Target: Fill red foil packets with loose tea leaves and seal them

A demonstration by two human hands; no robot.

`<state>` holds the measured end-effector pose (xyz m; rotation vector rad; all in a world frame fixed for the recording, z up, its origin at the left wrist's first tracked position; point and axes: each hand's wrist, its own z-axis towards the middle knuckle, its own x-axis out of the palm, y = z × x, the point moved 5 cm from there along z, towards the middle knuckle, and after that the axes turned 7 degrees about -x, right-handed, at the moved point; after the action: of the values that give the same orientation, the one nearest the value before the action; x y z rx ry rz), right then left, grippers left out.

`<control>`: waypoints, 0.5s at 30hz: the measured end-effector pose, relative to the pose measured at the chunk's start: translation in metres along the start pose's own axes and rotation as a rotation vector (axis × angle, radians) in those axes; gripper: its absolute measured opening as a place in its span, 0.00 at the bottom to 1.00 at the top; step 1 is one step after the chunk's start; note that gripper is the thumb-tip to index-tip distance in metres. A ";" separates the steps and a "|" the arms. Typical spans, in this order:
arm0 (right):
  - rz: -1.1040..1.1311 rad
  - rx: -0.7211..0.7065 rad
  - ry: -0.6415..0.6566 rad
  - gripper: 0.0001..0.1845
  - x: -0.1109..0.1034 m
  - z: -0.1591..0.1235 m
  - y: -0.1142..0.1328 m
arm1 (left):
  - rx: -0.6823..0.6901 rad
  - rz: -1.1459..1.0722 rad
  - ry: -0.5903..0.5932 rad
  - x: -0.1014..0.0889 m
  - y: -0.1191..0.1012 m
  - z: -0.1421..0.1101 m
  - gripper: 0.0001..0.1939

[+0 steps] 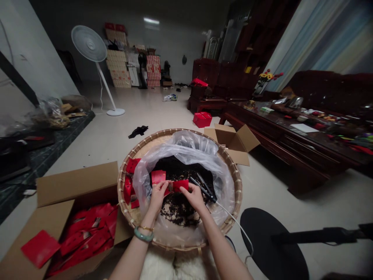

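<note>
Between my two hands is a small red packet (180,185). My left hand (157,196) pinches its left end, and my right hand (194,196) grips its right end with thumb and fingers. Both hands are over a round woven bamboo basket (238,182) lined with a clear plastic bag (223,167). Dark, loose, leaf-like bits (177,212) lie in the bag. Just right of my right hand rests a black tong-shaped tool (205,189) with a white cord. Beyond my left hand lies a pinkish-red packet (158,176). More red packets (128,188) sit along the basket's left side.
An open cardboard box (55,217) full of red packets (87,229) stands at left. Another open box (243,140) sits beyond the basket. A black round stand base (274,245) is at right, near a long wooden table (271,134). A white fan (112,97) stands farther back.
</note>
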<state>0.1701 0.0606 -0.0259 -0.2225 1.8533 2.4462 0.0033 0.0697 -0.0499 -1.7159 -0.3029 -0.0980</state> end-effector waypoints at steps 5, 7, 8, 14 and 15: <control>0.132 0.081 0.100 0.19 0.004 -0.001 -0.004 | 0.001 0.050 0.102 0.004 0.000 -0.001 0.21; 0.184 0.130 0.097 0.21 0.004 -0.001 -0.006 | -0.001 0.079 0.105 0.004 0.001 -0.001 0.22; 0.210 0.150 0.109 0.22 0.006 -0.002 -0.007 | 0.000 0.088 0.098 0.004 0.001 -0.001 0.22; 0.310 0.162 0.204 0.27 0.012 -0.004 -0.008 | -0.015 0.144 0.080 0.002 0.005 0.003 0.23; 0.319 0.181 0.204 0.28 0.012 -0.004 -0.009 | 0.014 0.198 0.050 0.000 0.004 0.003 0.22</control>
<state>0.1601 0.0587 -0.0377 -0.1852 2.3471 2.5081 0.0044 0.0719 -0.0539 -1.7176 -0.0960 0.0068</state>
